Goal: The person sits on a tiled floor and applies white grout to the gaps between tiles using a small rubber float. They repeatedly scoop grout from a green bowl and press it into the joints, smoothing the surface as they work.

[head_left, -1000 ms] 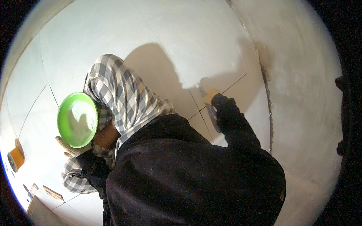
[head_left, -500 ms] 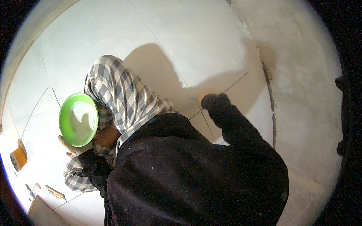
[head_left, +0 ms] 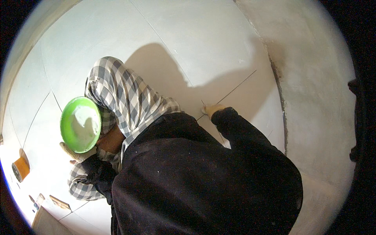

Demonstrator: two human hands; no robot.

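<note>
Left hand (head_left: 76, 154) in a closed grip under the green bowl (head_left: 81, 124), right hand (head_left: 213, 109) on the floor tile (head_left: 219, 51) seam, its grip unclear.

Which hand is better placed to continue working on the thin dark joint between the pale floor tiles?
The right hand: it already rests on the thin dark joint, apparently with a small tool. The left hand is busy holding the round green plastic bowl, away from that joint.

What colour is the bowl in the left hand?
Bright green, with whitish paste inside; the bowl shows in the head view.
</note>
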